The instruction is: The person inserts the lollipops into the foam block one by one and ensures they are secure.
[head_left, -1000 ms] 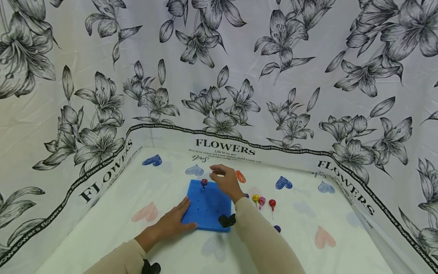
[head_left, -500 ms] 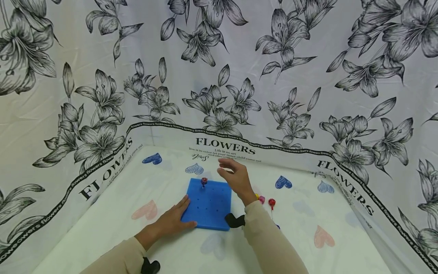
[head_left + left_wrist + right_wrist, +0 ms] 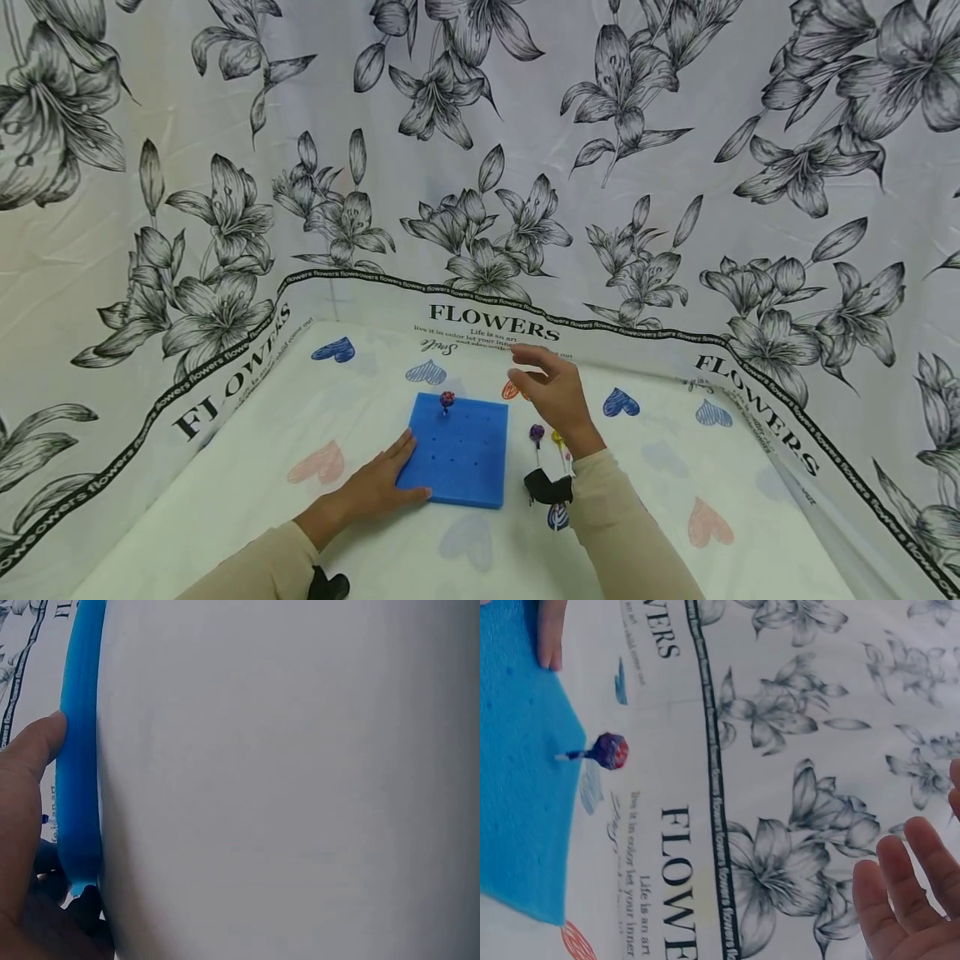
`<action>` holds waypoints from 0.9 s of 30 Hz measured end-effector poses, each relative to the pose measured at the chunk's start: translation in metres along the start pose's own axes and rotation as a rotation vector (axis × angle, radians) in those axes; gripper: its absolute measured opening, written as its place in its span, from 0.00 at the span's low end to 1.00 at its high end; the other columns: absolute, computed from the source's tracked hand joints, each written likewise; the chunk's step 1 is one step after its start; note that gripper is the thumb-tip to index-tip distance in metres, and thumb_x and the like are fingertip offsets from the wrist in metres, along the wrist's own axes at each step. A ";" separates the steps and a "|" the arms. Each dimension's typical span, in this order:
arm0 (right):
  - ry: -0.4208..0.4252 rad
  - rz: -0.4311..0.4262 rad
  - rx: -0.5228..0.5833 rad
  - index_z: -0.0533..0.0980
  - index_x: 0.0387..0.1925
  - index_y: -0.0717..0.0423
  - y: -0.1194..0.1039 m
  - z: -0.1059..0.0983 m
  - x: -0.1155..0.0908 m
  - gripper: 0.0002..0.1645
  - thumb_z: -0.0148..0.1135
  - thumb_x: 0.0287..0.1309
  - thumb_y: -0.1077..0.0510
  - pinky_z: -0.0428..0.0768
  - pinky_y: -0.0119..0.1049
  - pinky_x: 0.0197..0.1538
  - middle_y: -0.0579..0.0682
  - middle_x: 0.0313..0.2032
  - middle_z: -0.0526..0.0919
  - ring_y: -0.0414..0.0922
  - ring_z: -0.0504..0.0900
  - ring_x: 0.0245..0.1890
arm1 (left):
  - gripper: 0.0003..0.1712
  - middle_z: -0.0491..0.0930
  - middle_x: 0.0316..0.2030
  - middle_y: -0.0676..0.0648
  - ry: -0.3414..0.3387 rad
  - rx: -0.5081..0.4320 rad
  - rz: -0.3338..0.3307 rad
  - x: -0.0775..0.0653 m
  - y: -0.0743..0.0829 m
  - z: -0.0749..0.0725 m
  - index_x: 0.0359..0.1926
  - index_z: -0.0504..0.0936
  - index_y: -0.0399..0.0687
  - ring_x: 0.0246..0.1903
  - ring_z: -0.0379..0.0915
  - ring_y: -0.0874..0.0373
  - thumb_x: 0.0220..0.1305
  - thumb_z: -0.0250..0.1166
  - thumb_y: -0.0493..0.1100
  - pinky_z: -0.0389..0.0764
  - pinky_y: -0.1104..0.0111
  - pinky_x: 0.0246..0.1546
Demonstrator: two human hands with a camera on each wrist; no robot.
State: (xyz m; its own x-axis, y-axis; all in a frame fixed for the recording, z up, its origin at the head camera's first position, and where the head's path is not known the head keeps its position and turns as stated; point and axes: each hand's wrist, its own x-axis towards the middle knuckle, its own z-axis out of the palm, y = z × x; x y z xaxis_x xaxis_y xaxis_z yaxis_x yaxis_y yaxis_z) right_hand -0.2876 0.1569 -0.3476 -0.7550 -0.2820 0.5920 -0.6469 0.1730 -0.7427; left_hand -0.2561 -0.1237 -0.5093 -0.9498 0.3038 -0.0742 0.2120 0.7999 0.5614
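Note:
A blue foam board (image 3: 457,479) with small holes lies on the cloth in front of me. Upright near its back left corner stands a lollipop (image 3: 447,400) in a red and purple wrapper, its stick in the board; the right wrist view shows this lollipop (image 3: 610,751) too. My left hand (image 3: 371,485) rests against the board's left side, fingers extended, thumb at the front edge. In the left wrist view the thumb touches the blue board's side (image 3: 79,765). My right hand (image 3: 555,390) hovers right of the board, fingers spread and slightly bent, holding nothing.
Right of the board lie a purple lollipop (image 3: 536,433) and a yellow one (image 3: 557,436), partly behind my right wrist. A blue-and-white patterned shape (image 3: 557,517) shows below the black wrist mount (image 3: 547,487). Flower-printed cloth (image 3: 480,225) rises behind the table.
My right hand has moved right, away from over the board, uncovering the purple lollipop and covering the red one. The left hand and the standing lollipop stay in place.

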 end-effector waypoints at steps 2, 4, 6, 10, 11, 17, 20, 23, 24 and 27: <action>0.008 -0.021 -0.004 0.75 0.53 0.71 -0.001 -0.007 -0.001 0.19 0.62 0.59 0.72 0.77 0.51 0.51 0.66 0.53 0.77 0.62 0.76 0.52 | 0.59 0.44 0.75 0.46 -0.003 0.003 -0.001 -0.001 0.000 -0.001 0.75 0.52 0.43 0.70 0.46 0.40 0.54 0.64 0.71 0.56 0.45 0.64; 0.019 -0.033 -0.003 0.75 0.53 0.71 -0.003 -0.015 -0.001 0.20 0.62 0.59 0.72 0.77 0.51 0.52 0.66 0.53 0.76 0.63 0.75 0.52 | 0.59 0.43 0.75 0.46 -0.003 0.004 0.001 -0.001 0.000 -0.002 0.75 0.52 0.43 0.70 0.46 0.40 0.54 0.64 0.71 0.56 0.45 0.64; 0.029 -0.045 0.006 0.74 0.54 0.72 -0.005 -0.022 -0.003 0.20 0.61 0.59 0.73 0.78 0.50 0.51 0.67 0.53 0.76 0.64 0.75 0.52 | 0.59 0.43 0.75 0.46 -0.003 0.001 0.004 -0.001 0.000 -0.002 0.75 0.52 0.43 0.70 0.46 0.40 0.54 0.64 0.71 0.55 0.45 0.64; 0.057 -0.062 0.028 0.74 0.54 0.74 -0.008 -0.035 -0.005 0.20 0.60 0.58 0.75 0.78 0.45 0.51 0.68 0.54 0.75 0.66 0.73 0.52 | 0.58 0.44 0.75 0.45 0.000 -0.001 0.017 0.000 0.000 -0.001 0.75 0.52 0.42 0.70 0.47 0.40 0.55 0.64 0.70 0.56 0.46 0.64; 0.067 -0.071 0.032 0.74 0.53 0.74 -0.009 -0.038 -0.005 0.20 0.60 0.57 0.76 0.78 0.44 0.51 0.69 0.53 0.75 0.66 0.73 0.52 | 0.58 0.45 0.75 0.44 0.000 -0.003 0.021 0.000 0.000 -0.001 0.75 0.52 0.41 0.70 0.47 0.40 0.55 0.64 0.69 0.56 0.46 0.64; 0.131 -0.104 0.029 0.74 0.54 0.73 0.003 -0.060 -0.008 0.22 0.60 0.57 0.76 0.78 0.41 0.52 0.62 0.54 0.77 0.61 0.75 0.53 | 0.58 0.45 0.75 0.44 0.001 -0.006 0.033 -0.001 0.000 -0.002 0.74 0.52 0.40 0.70 0.47 0.41 0.56 0.64 0.69 0.54 0.46 0.65; 0.165 -0.099 0.004 0.74 0.55 0.70 0.010 -0.071 -0.011 0.22 0.62 0.58 0.74 0.77 0.40 0.52 0.61 0.54 0.77 0.56 0.76 0.54 | 0.58 0.45 0.75 0.44 0.001 -0.005 0.032 -0.001 0.000 -0.001 0.75 0.52 0.40 0.70 0.47 0.41 0.56 0.64 0.69 0.54 0.47 0.65; 0.203 -0.071 -0.011 0.75 0.56 0.67 0.012 -0.082 -0.016 0.23 0.63 0.58 0.72 0.77 0.38 0.53 0.63 0.54 0.76 0.53 0.76 0.54 | 0.58 0.45 0.75 0.44 0.002 -0.002 0.029 -0.001 0.000 0.000 0.75 0.52 0.41 0.70 0.47 0.41 0.56 0.64 0.70 0.54 0.46 0.65; 0.215 -0.062 -0.022 0.75 0.56 0.66 0.012 -0.085 -0.017 0.23 0.63 0.58 0.72 0.76 0.38 0.53 0.63 0.55 0.76 0.51 0.76 0.54 | 0.58 0.45 0.75 0.44 0.003 0.000 0.028 -0.001 0.000 0.000 0.75 0.52 0.41 0.70 0.47 0.41 0.55 0.64 0.70 0.54 0.46 0.65; 0.247 -0.027 -0.039 0.76 0.57 0.63 0.014 -0.094 -0.020 0.23 0.64 0.59 0.70 0.76 0.36 0.53 0.59 0.55 0.77 0.51 0.76 0.54 | 0.58 0.45 0.75 0.44 0.006 0.006 0.026 -0.002 0.000 0.000 0.74 0.52 0.41 0.70 0.47 0.41 0.55 0.64 0.70 0.55 0.46 0.64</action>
State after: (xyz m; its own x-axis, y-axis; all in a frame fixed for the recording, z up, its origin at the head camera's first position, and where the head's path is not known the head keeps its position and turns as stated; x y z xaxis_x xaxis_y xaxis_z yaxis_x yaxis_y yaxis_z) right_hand -0.2912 0.2542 -0.3404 -0.7379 -0.0482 0.6732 -0.6669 0.2061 -0.7161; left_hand -0.2545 -0.1237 -0.5093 -0.9452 0.3218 -0.0544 0.2384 0.7949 0.5580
